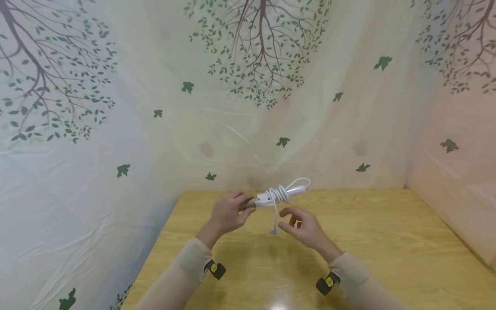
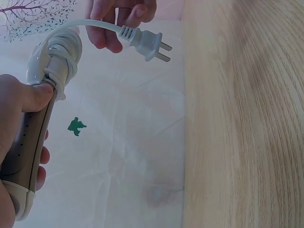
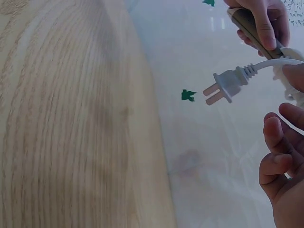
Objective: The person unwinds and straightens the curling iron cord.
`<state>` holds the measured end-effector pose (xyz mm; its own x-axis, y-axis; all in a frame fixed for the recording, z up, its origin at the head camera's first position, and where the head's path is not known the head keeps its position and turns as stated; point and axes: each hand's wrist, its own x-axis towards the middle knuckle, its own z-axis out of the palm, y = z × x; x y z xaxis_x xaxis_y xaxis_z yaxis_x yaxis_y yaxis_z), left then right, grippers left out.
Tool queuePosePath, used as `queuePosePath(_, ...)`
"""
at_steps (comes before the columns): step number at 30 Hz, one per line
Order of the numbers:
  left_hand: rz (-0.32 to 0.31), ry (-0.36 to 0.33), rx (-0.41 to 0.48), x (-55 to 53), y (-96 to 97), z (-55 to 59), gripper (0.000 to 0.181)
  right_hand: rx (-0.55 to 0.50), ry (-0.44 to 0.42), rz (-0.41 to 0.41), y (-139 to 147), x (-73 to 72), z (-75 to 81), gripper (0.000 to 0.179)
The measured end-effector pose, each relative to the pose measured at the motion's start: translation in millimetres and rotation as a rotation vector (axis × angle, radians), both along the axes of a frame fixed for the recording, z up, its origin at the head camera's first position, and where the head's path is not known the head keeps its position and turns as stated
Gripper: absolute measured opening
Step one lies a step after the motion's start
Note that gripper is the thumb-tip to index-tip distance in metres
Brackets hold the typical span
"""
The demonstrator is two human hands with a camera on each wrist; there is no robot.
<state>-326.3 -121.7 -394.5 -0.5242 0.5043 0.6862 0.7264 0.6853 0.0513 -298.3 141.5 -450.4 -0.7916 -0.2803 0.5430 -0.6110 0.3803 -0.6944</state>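
Note:
A white hair iron (image 1: 296,190) with a brownish-gold handle (image 2: 28,142) is held up above the table. My left hand (image 1: 229,211) grips that handle, thumb along its upper side in the left wrist view. White cord (image 1: 280,194) is wound several times round the iron's middle, and a loop of it stands out at the far end. From the coil a free end hangs down to a two-pin plug (image 3: 229,85). Close beside this plug is my right hand (image 1: 304,226), its fingers loosely bent and apart, with nothing seen between them.
Beneath both hands lies a wood-grain table (image 1: 387,241). A pale curtain (image 1: 240,142) printed with trees and green birds hangs behind the table and along its sides. Each wrist wears a small dark camera (image 1: 327,283) on a strap.

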Motion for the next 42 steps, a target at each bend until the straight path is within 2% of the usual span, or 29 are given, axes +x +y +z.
queuePosePath(8, -0.008, -0.016, 0.017, 0.7, -0.5, -0.2, 0.03, 0.004, -0.063, -0.007, -9, 1.1, -9.7, 0.024)
queuePosePath(15, -0.004, -0.001, 0.009, 0.6, -0.4, -1.1, 0.029, -0.009, -0.09, 0.012, -13, 6.0, -10.8, 0.022)
queuePosePath(20, -0.006, 0.005, 0.014, -0.6, 0.4, -0.8, 0.03, -0.036, -0.079, 0.04, -17, 6.2, -11.1, 0.018)
queuePosePath(29, -0.003, -0.007, 0.009, 0.1, -1.0, 0.9, 0.031, -0.01, -0.076, 0.062, -18, 4.7, -20.9, 0.015)
queuePosePath(42, 0.0, 0.011, 0.009, 1.0, -4.5, 0.2, 0.03, 0.019, -0.083, 0.025, -6, 10.0, -18.3, 0.012)
